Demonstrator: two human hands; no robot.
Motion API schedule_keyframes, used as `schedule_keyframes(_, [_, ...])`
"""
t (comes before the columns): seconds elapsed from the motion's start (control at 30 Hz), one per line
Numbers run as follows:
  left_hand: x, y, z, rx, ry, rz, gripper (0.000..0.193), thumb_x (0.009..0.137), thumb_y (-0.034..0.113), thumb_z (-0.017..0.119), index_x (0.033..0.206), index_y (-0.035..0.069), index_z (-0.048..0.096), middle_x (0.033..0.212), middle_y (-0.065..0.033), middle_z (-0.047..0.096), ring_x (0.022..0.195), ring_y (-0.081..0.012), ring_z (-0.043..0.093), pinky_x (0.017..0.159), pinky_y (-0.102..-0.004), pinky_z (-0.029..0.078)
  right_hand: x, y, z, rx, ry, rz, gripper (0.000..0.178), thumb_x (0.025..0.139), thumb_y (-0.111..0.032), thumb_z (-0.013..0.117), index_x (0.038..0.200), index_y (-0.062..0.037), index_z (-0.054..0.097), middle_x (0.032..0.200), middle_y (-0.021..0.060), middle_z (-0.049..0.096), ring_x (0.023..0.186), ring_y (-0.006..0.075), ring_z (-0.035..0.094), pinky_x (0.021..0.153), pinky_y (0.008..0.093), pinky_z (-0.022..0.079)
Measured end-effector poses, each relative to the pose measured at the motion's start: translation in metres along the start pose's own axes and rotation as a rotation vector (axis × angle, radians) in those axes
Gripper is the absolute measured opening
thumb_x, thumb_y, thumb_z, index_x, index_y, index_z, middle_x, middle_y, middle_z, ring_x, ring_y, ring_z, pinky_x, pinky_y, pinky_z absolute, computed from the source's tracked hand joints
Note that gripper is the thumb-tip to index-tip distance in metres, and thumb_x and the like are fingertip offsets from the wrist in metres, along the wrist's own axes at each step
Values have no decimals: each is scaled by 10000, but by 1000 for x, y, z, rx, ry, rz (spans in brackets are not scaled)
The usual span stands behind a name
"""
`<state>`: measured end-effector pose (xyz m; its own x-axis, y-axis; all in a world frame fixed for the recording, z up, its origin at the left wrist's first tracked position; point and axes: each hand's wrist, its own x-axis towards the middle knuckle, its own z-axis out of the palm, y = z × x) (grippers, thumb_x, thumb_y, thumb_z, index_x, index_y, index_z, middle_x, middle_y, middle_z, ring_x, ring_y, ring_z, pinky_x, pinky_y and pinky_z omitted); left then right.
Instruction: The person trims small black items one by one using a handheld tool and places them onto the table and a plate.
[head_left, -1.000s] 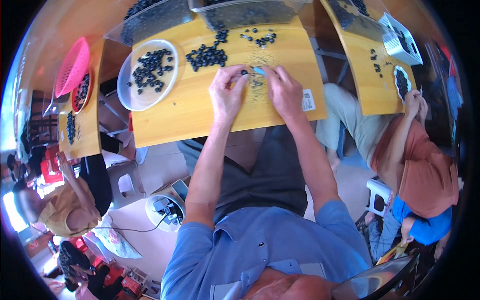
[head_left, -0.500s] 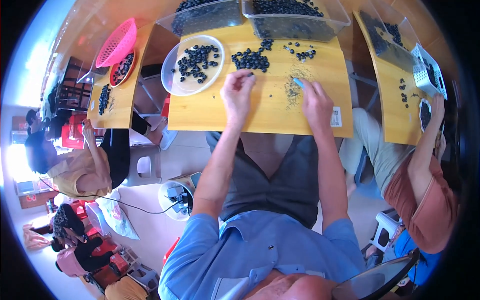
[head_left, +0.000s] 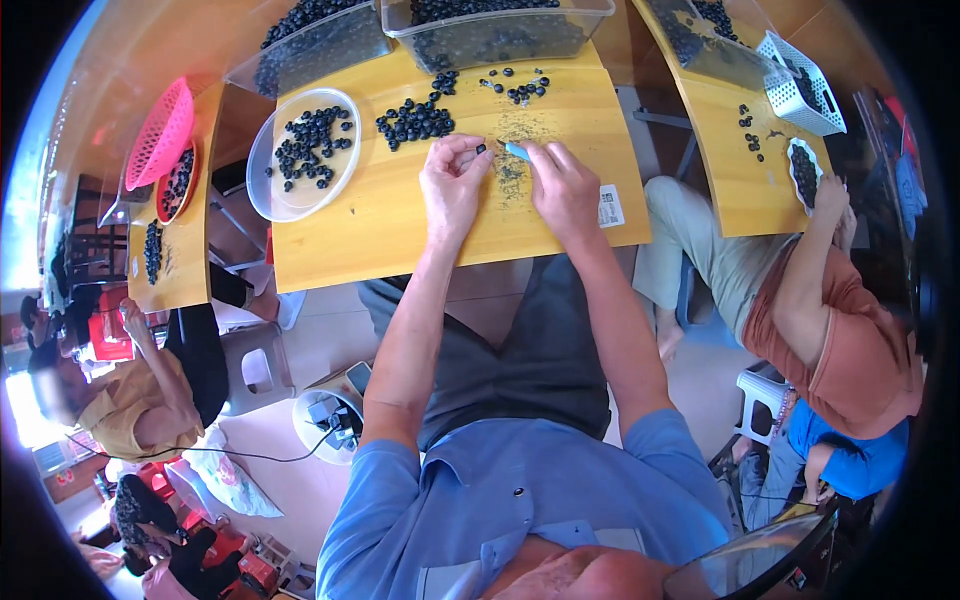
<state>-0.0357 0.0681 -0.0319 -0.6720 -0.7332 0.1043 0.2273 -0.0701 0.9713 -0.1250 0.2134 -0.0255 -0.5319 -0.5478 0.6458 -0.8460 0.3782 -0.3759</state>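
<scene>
A loose pile of dark berries [head_left: 414,122] lies far left on the yellow wooden tabletop [head_left: 400,225]; left hand [head_left: 452,185] pinches one small dark round berry [head_left: 481,149], right hand [head_left: 563,190] grips a light-blue tool [head_left: 516,151].

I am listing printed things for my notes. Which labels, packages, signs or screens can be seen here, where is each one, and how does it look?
Label sticker: small white rectangle with dark print, on the wooden table near its front edge, just right of the right hand.
No packages, signs or screens can be made out.
</scene>
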Motion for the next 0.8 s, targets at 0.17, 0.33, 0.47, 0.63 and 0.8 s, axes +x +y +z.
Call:
schedule_keyframes(0.17, [-3,-4,1,2,-16,-109,248,928,-52,754,1169,-38,695,1058,-55,713,906,-82,679,823,-226,557,0,2,-2,-20,-19,-6,306,843,35,733,1134,-63,738,889,81,667,772,286,697,659,398,564])
schedule_keyframes(0.33, [-5,-6,1,111,-16,60,223,936,-54,742,1155,-26,712,1026,-43,724,919,-86,686,851,-231,561,0,2,-1,-10,-10,-37,317,833,31,733,1134,-69,734,885,80,660,766,286,693,653,403,561])
schedule_keyframes(0.47, [-6,-3,3,27,5,3,270,933,-59,742,1195,-25,688,1062,-46,714,925,-80,679,856,-221,553,0,0,-2,-81,-28,-120,338,811,-14,711,1138,-97,707,865,47,605,765,233,681,645,377,563])
schedule_keyframes(0.63, [-6,-2,3,96,-8,8,311,930,-60,739,1232,-28,672,1055,-40,714,937,-74,672,858,-216,547,1,-2,-3,-101,-36,-135,350,806,-14,704,1145,-101,700,857,44,586,762,221,670,644,376,558])
schedule_keyframes(0.8, [-6,-4,3,141,-31,32,320,934,-67,724,1248,-33,668,1059,-41,713,938,-80,671,877,-221,547,1,-2,-4,-121,-51,-143,363,811,-17,699,1163,-103,691,843,48,568,751,225,658,641,380,551])
